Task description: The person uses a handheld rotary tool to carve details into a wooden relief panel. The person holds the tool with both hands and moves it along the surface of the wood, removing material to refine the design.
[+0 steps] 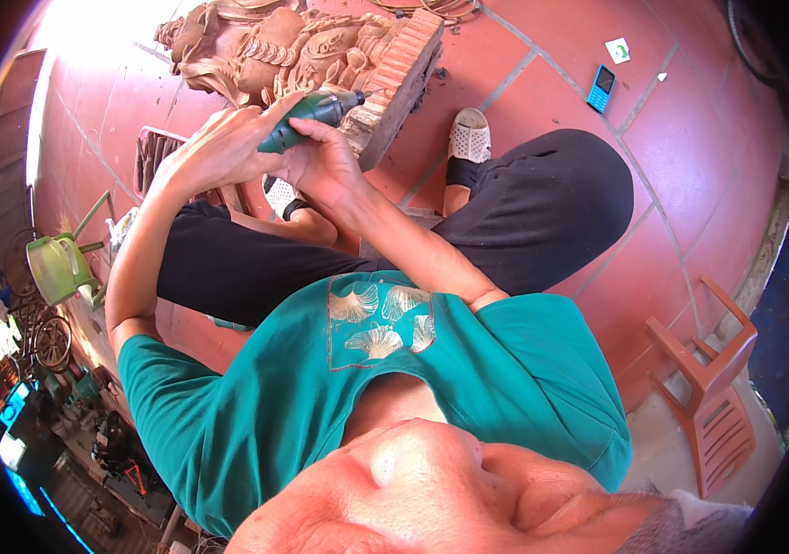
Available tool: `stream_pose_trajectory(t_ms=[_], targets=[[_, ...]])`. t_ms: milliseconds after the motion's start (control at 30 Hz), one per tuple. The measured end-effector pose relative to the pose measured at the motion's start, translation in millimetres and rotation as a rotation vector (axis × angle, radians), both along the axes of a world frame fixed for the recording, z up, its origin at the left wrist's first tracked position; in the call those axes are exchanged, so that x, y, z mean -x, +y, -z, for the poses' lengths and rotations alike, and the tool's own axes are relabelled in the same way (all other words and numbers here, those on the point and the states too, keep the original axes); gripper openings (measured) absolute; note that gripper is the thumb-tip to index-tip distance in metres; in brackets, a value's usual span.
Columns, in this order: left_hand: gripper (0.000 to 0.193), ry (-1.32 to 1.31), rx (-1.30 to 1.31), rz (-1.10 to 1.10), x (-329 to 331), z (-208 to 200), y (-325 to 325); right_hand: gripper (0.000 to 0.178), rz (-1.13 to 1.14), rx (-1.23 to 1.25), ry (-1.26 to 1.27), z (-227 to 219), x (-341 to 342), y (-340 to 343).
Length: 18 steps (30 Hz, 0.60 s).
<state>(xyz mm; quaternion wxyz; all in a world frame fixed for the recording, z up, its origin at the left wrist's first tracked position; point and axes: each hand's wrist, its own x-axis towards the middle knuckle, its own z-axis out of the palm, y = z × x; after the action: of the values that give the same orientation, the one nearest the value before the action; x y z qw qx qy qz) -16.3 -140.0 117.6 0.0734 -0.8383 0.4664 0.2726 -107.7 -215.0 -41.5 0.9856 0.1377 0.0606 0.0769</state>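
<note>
Both hands are closed around a green rotary tool [285,136] with a dark front end. My left hand [233,146] wraps its rear and side, fingers partly hidden. My right hand [322,168] grips it from the near right, its thumb along the body. The tool's narrow tip points right, close to the base of a carved wooden sculpture [307,51]. Whether the tip touches the wood I cannot tell. Deep relief covers the sculpture, which lies on the floor, with a ridged band [410,54] along its right end.
On the red tiled floor [542,102] lie a blue keypad phone [601,88] and a small white-green card [617,51]. My shoes [469,137] are near the sculpture. An orange plastic chair [704,388] is at right, a green plastic chair [54,268] at left. A cable [450,11] lies at the top.
</note>
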Motion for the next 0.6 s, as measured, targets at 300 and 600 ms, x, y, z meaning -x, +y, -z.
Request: stream_pose_trajectory(t_ms=[300,600], targets=[[0.087,-0.003,0.085,0.056,2,5,0,0.035,0.003,-0.019,0.012,0,4,-3],[0.090,-0.007,0.035,0.042,2,3,-4,0.038,0.020,-0.026,0.013,-1,6,-5]])
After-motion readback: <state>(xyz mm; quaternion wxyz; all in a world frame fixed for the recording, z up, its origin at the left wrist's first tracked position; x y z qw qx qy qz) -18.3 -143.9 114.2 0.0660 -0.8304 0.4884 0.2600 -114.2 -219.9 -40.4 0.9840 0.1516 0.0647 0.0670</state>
